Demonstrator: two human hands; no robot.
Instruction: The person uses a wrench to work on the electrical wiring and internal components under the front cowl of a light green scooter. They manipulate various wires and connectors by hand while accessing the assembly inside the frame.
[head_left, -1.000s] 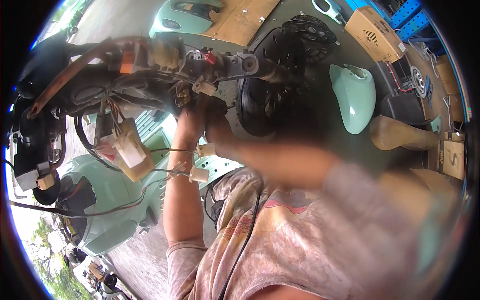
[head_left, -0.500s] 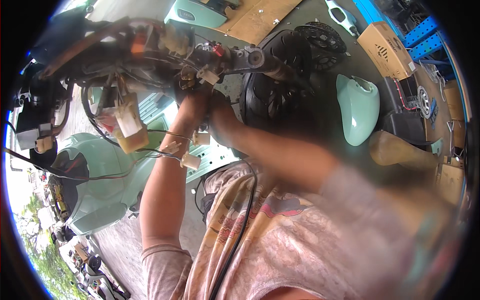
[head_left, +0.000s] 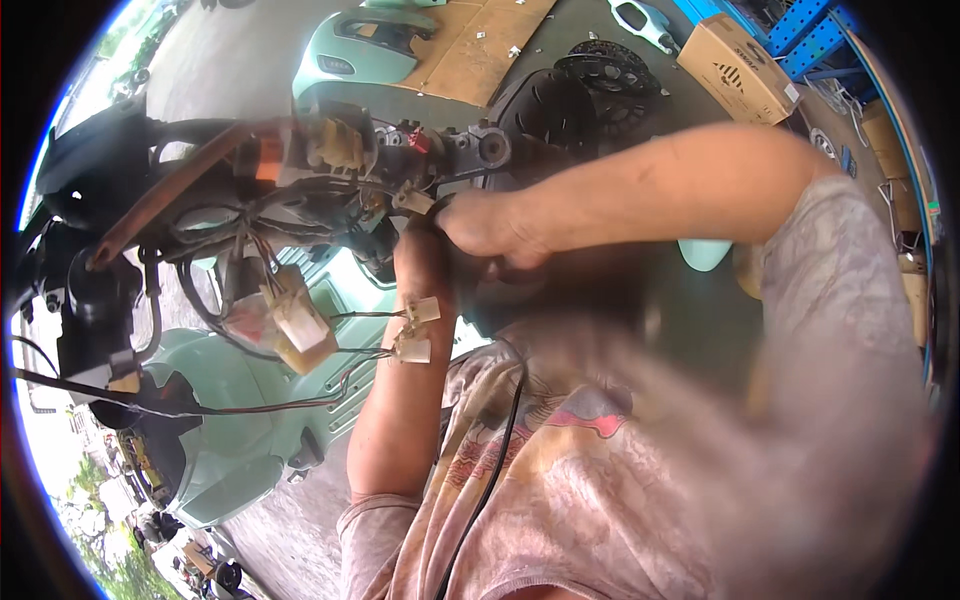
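Note:
My two hands meet below the bare handlebar assembly [head_left: 300,150] of a mint-green scooter [head_left: 225,400]. Fingers of my right hand [head_left: 490,228] are curled in against a dark part by the steering column; what they grip is hidden. Reaching up from below, my left hand [head_left: 424,238] is in shadow right beside it, with its fingers out of sight. White wire connectors [head_left: 415,350] dangle in front of my left forearm. Further left, a yellowed connector block [head_left: 300,325] hangs on its wires. A small red part [head_left: 418,142] sits on top of the handlebar assembly.
Behind the handlebar lie a black tyre [head_left: 545,105] and a disc-like black wheel part [head_left: 615,70]. A mint-green panel [head_left: 345,60] rests by flattened cardboard [head_left: 480,50]. At the far right are a cardboard box [head_left: 738,68] and blue shelving [head_left: 810,45]. A black cable [head_left: 495,450] hangs across my shirt.
My right elbow has swung up and outward, so the forearm now runs nearly level. Both hands stay together under the handlebar. The whole view has shifted, with the handlebar and connectors lower in it.

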